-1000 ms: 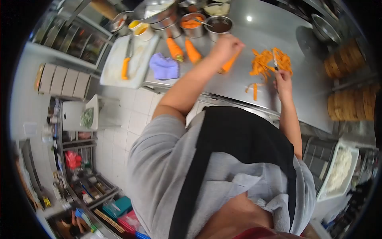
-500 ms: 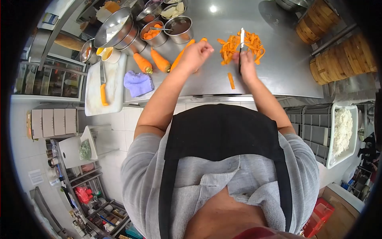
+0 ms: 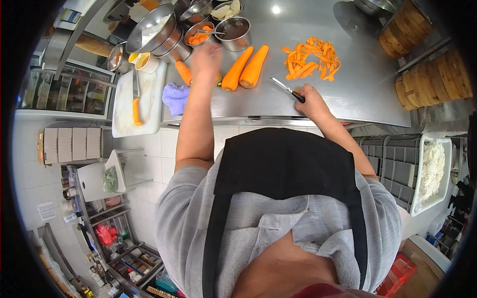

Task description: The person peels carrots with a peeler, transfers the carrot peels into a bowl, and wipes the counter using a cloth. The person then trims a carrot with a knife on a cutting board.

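Note:
My right hand [image 3: 314,102] grips a peeler [image 3: 285,87] by its black handle near the front edge of the steel table, its metal blade pointing away to the left. Beyond it lies a loose pile of orange carrot peelings [image 3: 312,59]. My left hand [image 3: 205,62], smeared by motion, reaches over a carrot that is mostly hidden under it, so its fingers cannot be made out. Left of that hand rests another carrot [image 3: 183,72], partly covered. To its right, two carrots [image 3: 238,69] lie side by side at a slant.
A lilac cloth [image 3: 176,99] lies beside a white cutting board [image 3: 121,107], which carries a yellow-handled knife [image 3: 136,110]. Steel pots stand at the back left, one with cut carrot pieces [image 3: 198,37]. Bamboo steamers [image 3: 430,79] are stacked at the right.
My left hand has moved left, away from the two slanted carrots, to above the left-hand ones. My right hand has drawn the peeler back from the peelings and turned its blade leftward.

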The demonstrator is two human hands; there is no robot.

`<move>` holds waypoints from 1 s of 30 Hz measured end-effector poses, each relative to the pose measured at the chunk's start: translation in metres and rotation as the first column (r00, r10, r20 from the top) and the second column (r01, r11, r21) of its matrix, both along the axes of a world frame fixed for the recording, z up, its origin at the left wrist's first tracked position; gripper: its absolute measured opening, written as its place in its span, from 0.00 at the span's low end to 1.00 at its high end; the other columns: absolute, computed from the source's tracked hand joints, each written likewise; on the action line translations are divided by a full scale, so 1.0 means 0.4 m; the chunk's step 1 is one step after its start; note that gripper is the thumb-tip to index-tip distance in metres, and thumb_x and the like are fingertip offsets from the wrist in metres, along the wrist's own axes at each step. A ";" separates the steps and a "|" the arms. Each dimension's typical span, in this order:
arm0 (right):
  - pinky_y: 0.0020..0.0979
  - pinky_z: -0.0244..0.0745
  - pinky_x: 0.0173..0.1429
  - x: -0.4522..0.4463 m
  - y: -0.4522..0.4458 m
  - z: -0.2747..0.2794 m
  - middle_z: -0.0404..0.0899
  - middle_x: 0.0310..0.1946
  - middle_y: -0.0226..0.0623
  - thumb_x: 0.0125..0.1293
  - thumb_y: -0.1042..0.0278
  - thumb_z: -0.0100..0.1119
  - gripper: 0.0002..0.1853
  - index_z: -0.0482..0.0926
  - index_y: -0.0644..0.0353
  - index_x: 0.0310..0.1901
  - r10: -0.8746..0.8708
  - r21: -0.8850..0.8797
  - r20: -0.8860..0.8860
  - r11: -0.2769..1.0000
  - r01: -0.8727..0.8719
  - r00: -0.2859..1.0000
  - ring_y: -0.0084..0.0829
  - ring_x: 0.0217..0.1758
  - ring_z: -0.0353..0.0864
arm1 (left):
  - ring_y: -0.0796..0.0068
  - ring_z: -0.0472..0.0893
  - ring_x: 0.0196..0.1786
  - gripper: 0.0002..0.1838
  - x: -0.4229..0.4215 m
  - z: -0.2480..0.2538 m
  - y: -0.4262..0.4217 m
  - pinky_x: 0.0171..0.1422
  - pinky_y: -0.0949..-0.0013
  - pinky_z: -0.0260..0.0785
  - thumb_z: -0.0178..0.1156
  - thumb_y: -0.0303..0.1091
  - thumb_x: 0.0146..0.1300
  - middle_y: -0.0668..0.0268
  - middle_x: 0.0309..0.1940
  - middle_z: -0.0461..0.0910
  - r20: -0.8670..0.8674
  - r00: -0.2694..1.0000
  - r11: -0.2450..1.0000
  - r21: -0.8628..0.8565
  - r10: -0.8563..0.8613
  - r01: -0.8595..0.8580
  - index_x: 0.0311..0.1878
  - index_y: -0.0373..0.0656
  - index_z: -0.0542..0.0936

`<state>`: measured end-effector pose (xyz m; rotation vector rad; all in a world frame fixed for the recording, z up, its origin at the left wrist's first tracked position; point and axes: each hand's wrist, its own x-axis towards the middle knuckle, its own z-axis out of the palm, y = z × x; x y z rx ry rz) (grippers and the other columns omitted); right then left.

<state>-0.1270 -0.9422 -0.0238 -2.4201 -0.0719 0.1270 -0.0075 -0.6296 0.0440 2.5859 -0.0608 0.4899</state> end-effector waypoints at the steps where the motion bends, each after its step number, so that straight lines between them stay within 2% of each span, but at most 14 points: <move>1: 0.44 0.73 0.50 0.012 0.005 0.002 0.75 0.42 0.55 0.51 0.72 0.64 0.18 0.70 0.67 0.41 -0.001 0.006 0.002 1.000 0.001 1.000 0.55 0.46 0.77 | 0.60 0.81 0.48 0.23 -0.001 -0.009 0.061 0.56 0.61 0.71 0.63 0.50 0.58 0.54 0.46 0.81 0.007 0.979 0.951 0.236 0.204 -0.200 0.50 0.43 0.80; 3: 0.45 0.73 0.51 0.050 0.004 0.003 0.75 0.43 0.54 0.52 0.73 0.63 0.17 0.69 0.66 0.42 -0.126 -0.139 0.070 0.981 0.135 0.989 0.54 0.47 0.77 | 0.54 0.73 0.60 0.35 0.007 -0.025 0.135 0.62 0.58 0.67 0.65 0.57 0.53 0.51 0.62 0.69 -0.300 0.795 0.841 0.320 0.527 -0.437 0.60 0.48 0.72; 10: 0.45 0.72 0.48 0.181 -0.090 0.018 0.75 0.40 0.52 0.58 0.69 0.62 0.13 0.70 0.66 0.38 -0.261 0.028 0.401 0.962 0.273 0.878 0.52 0.43 0.76 | 0.51 0.74 0.60 0.48 0.067 -0.167 0.239 0.59 0.57 0.71 0.65 0.61 0.48 0.45 0.63 0.66 -0.486 0.742 0.885 0.186 0.461 -0.428 0.69 0.45 0.61; 12: 0.42 0.73 0.46 0.191 -0.102 0.036 0.75 0.34 0.50 0.59 0.67 0.61 0.13 0.71 0.67 0.38 -0.328 0.135 0.331 0.944 0.300 0.885 0.48 0.39 0.76 | 0.54 0.78 0.53 0.39 0.076 -0.175 0.273 0.49 0.59 0.75 0.58 0.53 0.56 0.47 0.57 0.72 -0.660 0.691 0.845 -0.157 0.295 -0.511 0.67 0.42 0.62; 13: 0.42 0.73 0.46 0.192 -0.094 0.049 0.75 0.34 0.50 0.59 0.67 0.61 0.13 0.71 0.67 0.38 -0.321 0.136 0.337 0.947 0.292 0.885 0.48 0.39 0.76 | 0.54 0.78 0.53 0.39 0.074 -0.169 0.298 0.49 0.59 0.75 0.58 0.53 0.56 0.47 0.57 0.72 -0.656 0.693 0.842 -0.161 0.299 -0.516 0.67 0.42 0.62; 15: 0.35 0.70 0.25 0.167 -0.054 0.071 0.75 0.22 0.38 0.62 0.66 0.57 0.11 0.71 0.65 0.38 -0.160 0.471 -0.178 0.852 0.227 0.971 0.31 0.20 0.73 | 0.59 0.78 0.45 0.32 0.045 -0.147 0.347 0.40 0.64 0.75 0.53 0.46 0.58 0.50 0.49 0.76 -0.565 0.822 0.497 -0.695 0.070 -0.520 0.65 0.40 0.64; 16: 0.31 0.66 0.18 0.129 -0.018 0.121 0.74 0.18 0.34 0.63 0.66 0.54 0.11 0.71 0.65 0.40 -0.112 0.391 -0.278 0.894 0.218 0.954 0.24 0.14 0.69 | 0.59 0.78 0.45 0.32 0.023 -0.127 0.356 0.40 0.64 0.75 0.53 0.46 0.58 0.50 0.49 0.76 -0.564 0.822 0.498 -0.693 0.078 -0.522 0.65 0.40 0.64; 17: 0.31 0.66 0.18 0.121 0.000 0.090 0.74 0.18 0.34 0.63 0.66 0.54 0.11 0.71 0.65 0.40 -0.106 0.393 -0.277 0.894 0.214 0.955 0.24 0.14 0.69 | 0.61 0.77 0.43 0.30 0.002 -0.107 0.365 0.39 0.65 0.73 0.52 0.44 0.59 0.51 0.48 0.76 -0.470 0.882 0.279 -0.843 0.033 -0.460 0.63 0.39 0.65; 18: 0.38 0.70 0.33 0.117 0.014 0.029 0.77 0.25 0.44 0.63 0.66 0.53 0.12 0.73 0.66 0.42 -0.010 0.278 -0.217 0.958 0.071 0.976 0.36 0.29 0.75 | 0.63 0.76 0.40 0.28 -0.025 -0.079 0.360 0.38 0.67 0.72 0.51 0.42 0.61 0.52 0.47 0.76 -0.361 0.932 0.039 -0.932 0.012 -0.361 0.62 0.39 0.66; 19: 0.44 0.74 0.49 0.112 0.016 -0.008 0.79 0.33 0.54 0.63 0.66 0.51 0.13 0.74 0.67 0.43 0.094 0.150 -0.169 0.986 -0.069 0.981 0.49 0.44 0.80 | 0.63 0.76 0.40 0.28 -0.067 -0.039 0.341 0.38 0.67 0.72 0.51 0.42 0.61 0.52 0.47 0.76 -0.360 0.933 0.039 -0.932 0.013 -0.360 0.62 0.39 0.66; 21: 0.44 0.74 0.50 0.095 0.003 -0.025 0.79 0.36 0.56 0.62 0.67 0.51 0.14 0.73 0.68 0.45 0.035 -0.012 -0.014 0.999 -0.035 0.999 0.50 0.46 0.80 | 0.64 0.76 0.41 0.27 -0.156 0.046 0.272 0.39 0.69 0.71 0.52 0.43 0.63 0.52 0.47 0.75 0.023 0.942 -0.086 -0.996 -0.334 -0.007 0.62 0.38 0.67; 24: 0.44 0.73 0.53 0.130 -0.070 -0.038 0.77 0.42 0.60 0.62 0.69 0.51 0.16 0.70 0.68 0.50 -0.047 -0.161 0.134 0.985 0.068 0.990 0.52 0.48 0.79 | 0.64 0.76 0.42 0.29 -0.197 0.072 0.163 0.39 0.69 0.71 0.54 0.48 0.65 0.51 0.48 0.75 0.171 0.817 -0.339 -0.940 -0.550 -0.031 0.62 0.36 0.66; 26: 0.43 0.73 0.54 0.150 -0.145 -0.045 0.75 0.45 0.61 0.62 0.69 0.53 0.18 0.69 0.68 0.52 -0.082 -0.167 0.114 0.981 0.100 0.990 0.54 0.48 0.79 | 0.66 0.77 0.41 0.34 -0.187 0.045 0.055 0.38 0.69 0.72 0.56 0.54 0.64 0.54 0.46 0.76 0.147 0.798 -0.328 -0.942 -0.585 -0.067 0.62 0.35 0.67; 30: 0.32 0.75 0.32 0.161 -0.213 0.034 0.77 0.34 0.41 0.65 0.67 0.53 0.14 0.69 0.64 0.50 -0.113 0.375 -0.093 0.917 0.140 0.989 0.31 0.31 0.79 | 0.68 0.79 0.36 0.29 -0.132 0.007 -0.209 0.33 0.70 0.74 0.59 0.54 0.63 0.59 0.41 0.79 -0.068 0.655 -0.170 -0.941 -0.753 -0.293 0.58 0.41 0.71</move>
